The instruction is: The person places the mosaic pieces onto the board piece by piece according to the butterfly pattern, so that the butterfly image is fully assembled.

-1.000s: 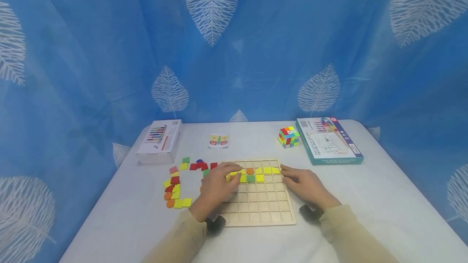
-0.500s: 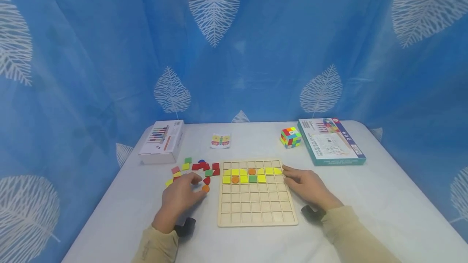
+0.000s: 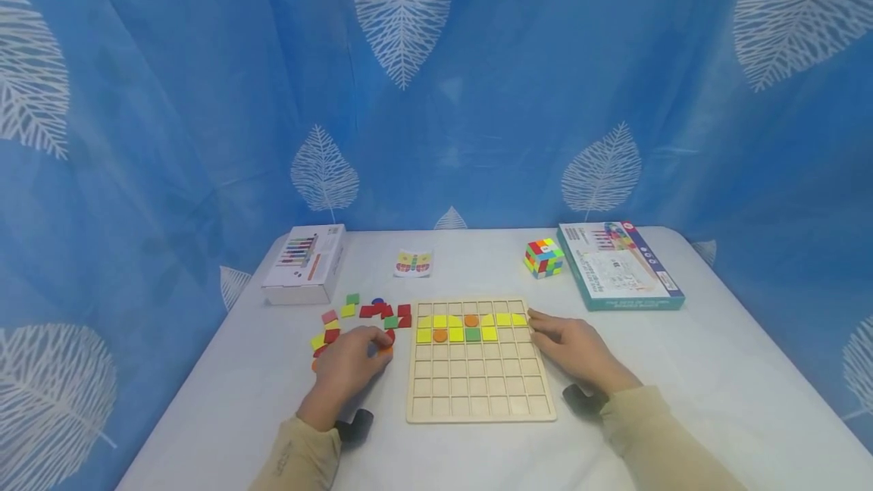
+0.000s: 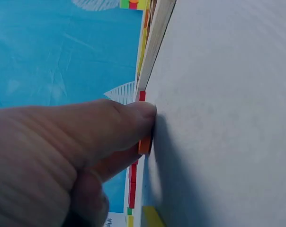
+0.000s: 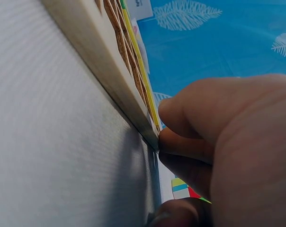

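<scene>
At the left of the wooden grid board (image 3: 480, 420), my left hand (image 3: 348, 364) pinches an orange round tile (image 4: 145, 144) between thumb and finger, low over the white tablecloth. A red tile (image 3: 391, 336) lies just beyond those fingertips. My right hand (image 3: 576, 348) rests along the board's right side, its fingertips touching the wooden edge (image 5: 129, 109) in the right wrist view. Two upper rows of the board carry yellow tiles (image 3: 439, 321), two orange round tiles (image 3: 471, 320) and a green square (image 3: 473, 334).
Loose red tiles (image 3: 368, 311), yellow tiles (image 3: 317, 342) and green ones (image 3: 352, 298) lie left of the board. Behind stand a white box (image 3: 300, 271), a butterfly pattern card (image 3: 412, 265), a puzzle cube (image 3: 543, 258) and a flat teal box (image 3: 621, 271).
My left hand has moved left from over the board to the loose tiles and now pinches the orange round tile. The right hand stays at the board's edge.
</scene>
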Tool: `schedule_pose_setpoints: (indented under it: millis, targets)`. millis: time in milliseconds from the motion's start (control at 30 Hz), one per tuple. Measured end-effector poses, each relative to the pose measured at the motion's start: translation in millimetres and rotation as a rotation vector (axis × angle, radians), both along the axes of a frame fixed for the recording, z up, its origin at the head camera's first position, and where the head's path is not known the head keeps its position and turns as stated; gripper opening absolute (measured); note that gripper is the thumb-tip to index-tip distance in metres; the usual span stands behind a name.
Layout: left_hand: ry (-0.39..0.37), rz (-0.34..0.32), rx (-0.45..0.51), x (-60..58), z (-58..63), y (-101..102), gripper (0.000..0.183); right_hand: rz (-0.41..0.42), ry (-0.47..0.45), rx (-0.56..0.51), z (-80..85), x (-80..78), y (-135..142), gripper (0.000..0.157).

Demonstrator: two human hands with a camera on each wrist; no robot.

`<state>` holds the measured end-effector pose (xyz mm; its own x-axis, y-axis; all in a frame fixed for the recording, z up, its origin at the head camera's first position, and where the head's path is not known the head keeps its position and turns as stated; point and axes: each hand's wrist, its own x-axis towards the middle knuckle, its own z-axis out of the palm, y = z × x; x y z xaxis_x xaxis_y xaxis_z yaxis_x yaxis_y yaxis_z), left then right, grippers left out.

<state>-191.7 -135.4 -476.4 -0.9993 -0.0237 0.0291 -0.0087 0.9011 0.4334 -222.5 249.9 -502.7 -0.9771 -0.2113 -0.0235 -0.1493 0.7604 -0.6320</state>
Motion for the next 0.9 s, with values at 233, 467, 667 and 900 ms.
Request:
schedule_pose_setpoints:
  millis: [233, 467, 667, 900]
  targets:
    - [0.069, 0.016, 0.123, 2.0, 0.5, 4.6, 0.018, -0.008, -0.002, -0.008, -0.8, -0.1, -0.4, 0.048]
    - [0.086, 0.010, 0.370, -0.1, -3.1, 16.5, 0.016, -0.003, 0.007, -0.005, -0.3, -0.2, 0.2, 0.048]
    - [0.100, -0.067, 0.474, -1.1, -4.4, 32.6, 0.013, -0.013, -0.006, 0.002, 1.2, -0.3, -1.2, 0.048]
    - [0.085, -0.223, 0.619, -8.3, 7.7, 56.1, 0.012, -0.020, -0.013, -0.007, 1.6, -0.2, -2.7, 0.047]
